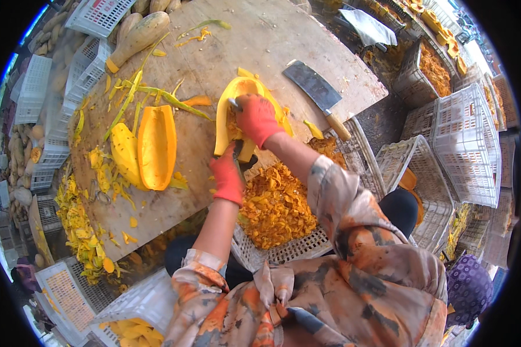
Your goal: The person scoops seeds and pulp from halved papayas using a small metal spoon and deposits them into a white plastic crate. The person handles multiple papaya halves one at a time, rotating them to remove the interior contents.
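A halved, peeled yellow squash (pixel 222 119) lies with its hollow face up near the table's front edge. My left hand (pixel 228 173), in a red glove with dark fingers, grips its near end. Inside the hollow, my right hand (pixel 258 119), also red-gloved, holds a small metal tool (pixel 233 103); the hand hides most of that tool. Orange stringy pulp clings within the cavity. To the left, a hollowed squash half (pixel 157 147) rests against another peeled squash piece (pixel 125 152). A cleaver (pixel 313 84) with a wooden handle lies at the right.
Below my hands, a white plastic crate (pixel 260 256) holds orange pulp (pixel 278 206). Peel strips (pixel 134 93) and scraps litter the wooden tabletop (pixel 252 39). Whole squash (pixel 143 32) lie at the back left. Stacked crates (pixel 464 147) stand right; a person's patterned head covering (pixel 469 286) shows lower right.
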A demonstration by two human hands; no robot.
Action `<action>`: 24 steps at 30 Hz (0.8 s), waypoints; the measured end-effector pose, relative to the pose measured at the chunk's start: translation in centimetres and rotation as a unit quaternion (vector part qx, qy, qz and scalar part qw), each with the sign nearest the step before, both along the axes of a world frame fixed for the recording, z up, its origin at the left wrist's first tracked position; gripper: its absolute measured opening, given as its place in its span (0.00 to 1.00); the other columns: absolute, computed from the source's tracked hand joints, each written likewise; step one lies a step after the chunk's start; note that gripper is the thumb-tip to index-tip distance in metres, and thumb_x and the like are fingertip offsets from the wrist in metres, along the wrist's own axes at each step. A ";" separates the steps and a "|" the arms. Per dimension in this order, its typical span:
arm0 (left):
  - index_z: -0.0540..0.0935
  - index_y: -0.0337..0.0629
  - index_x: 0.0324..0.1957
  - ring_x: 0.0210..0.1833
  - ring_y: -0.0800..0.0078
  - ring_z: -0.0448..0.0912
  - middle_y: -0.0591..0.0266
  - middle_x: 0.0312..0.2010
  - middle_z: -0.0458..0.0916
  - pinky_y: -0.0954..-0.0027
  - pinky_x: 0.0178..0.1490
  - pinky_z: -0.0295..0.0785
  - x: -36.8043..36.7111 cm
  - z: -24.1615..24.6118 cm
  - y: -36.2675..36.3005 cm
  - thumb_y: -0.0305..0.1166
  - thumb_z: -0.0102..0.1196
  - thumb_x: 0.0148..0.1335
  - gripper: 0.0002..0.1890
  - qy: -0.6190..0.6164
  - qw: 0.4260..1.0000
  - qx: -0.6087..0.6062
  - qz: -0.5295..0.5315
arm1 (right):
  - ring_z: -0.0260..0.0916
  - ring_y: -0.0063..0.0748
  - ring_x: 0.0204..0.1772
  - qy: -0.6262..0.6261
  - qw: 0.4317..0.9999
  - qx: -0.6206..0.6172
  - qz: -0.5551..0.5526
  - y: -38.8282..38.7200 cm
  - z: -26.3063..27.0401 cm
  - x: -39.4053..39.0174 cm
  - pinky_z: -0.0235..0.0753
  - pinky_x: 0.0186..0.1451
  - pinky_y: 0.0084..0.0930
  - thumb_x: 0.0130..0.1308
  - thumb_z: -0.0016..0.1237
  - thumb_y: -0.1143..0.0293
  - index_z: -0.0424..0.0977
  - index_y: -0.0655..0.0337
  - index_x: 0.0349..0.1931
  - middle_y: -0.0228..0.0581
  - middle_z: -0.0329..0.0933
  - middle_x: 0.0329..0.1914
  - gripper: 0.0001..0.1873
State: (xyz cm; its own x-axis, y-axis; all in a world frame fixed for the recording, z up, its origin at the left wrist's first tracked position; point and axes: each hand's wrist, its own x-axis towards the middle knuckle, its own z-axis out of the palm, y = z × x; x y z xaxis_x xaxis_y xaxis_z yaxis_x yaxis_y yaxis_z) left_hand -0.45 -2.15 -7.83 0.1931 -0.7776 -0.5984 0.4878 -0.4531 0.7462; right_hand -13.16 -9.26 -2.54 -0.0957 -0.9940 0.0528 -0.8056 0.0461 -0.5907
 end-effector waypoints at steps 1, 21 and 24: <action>0.78 0.35 0.49 0.39 0.59 0.82 0.55 0.42 0.81 0.58 0.37 0.81 0.1 0.3 0.0 0.30 0.55 0.64 0.14 -0.008 1.000 -0.011 0.004 | 0.74 0.51 0.49 -0.005 0.999 -0.039 0.009 1.2 -0.5 0.3 0.74 0.50 0.43 0.58 0.52 0.67 0.80 0.58 0.36 0.47 0.78 0.39 0.09; 0.78 0.34 0.50 0.33 0.73 0.81 0.59 0.35 0.85 0.70 0.39 0.75 2.9 8.8 -1.8 0.26 0.62 0.53 0.20 -0.309 0.920 -0.180 -0.164 | 0.72 0.35 0.49 0.228 0.855 -0.338 0.321 -1.3 -2.4 -8.3 0.73 0.48 0.33 0.57 0.47 0.69 0.76 0.53 0.42 0.31 0.75 0.43 0.12; 0.78 0.39 0.52 0.34 0.70 0.82 0.59 0.34 0.85 0.69 0.41 0.76 3.2 8.1 -1.5 0.27 0.62 0.52 0.22 -0.349 0.906 -0.162 -0.179 | 0.73 0.38 0.50 0.224 0.910 -0.232 0.260 -0.9 -3.2 -7.9 0.74 0.51 0.35 0.56 0.47 0.72 0.77 0.55 0.45 0.33 0.78 0.46 0.14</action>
